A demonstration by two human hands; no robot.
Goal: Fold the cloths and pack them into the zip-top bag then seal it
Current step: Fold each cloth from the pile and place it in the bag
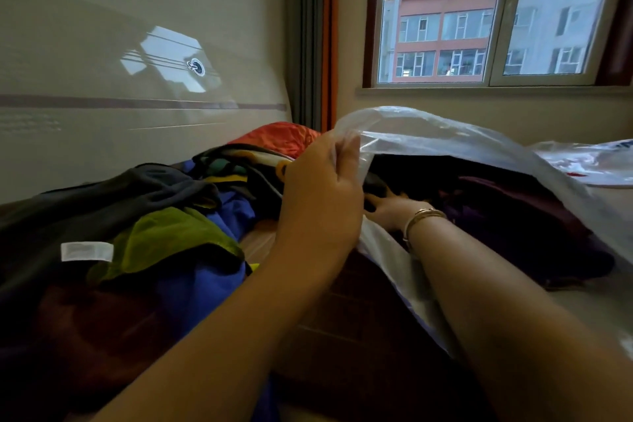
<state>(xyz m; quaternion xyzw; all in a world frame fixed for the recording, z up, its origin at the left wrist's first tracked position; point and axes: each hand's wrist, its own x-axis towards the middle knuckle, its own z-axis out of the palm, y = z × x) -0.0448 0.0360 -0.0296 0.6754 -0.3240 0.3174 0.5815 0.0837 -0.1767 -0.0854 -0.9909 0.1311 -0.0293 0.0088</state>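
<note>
My left hand [320, 188] pinches the upper lip of a large clear zip-top bag [462, 137] and holds its mouth lifted. My right hand [390, 207], with a gold bracelet at the wrist, reaches inside the mouth, fingers spread flat against dark purple cloth [507, 216] lying in the bag. To the left a loose heap of cloths covers the bed: a grey one [102, 202] with a white label, an olive-green one [171, 236], a blue one [219, 271], and an orange-red one [284, 139] at the back.
A glossy white headboard [120, 44] rises behind the heap. A window [496, 17] and grey-orange curtain [311, 34] stand at the back. Another plastic bag [589, 161] lies at the far right on the pale sheet.
</note>
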